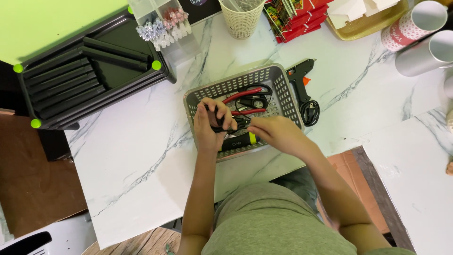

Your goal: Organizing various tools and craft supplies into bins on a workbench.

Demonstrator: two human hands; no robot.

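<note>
Head cam: I see the left hand clenched around a black tool, held over the grey basket. Right hand pinches the tool's other end. Basket sits on a white marble-look table beside a black glue gun. Black tray far left, wicker cup at the back edge.
</note>
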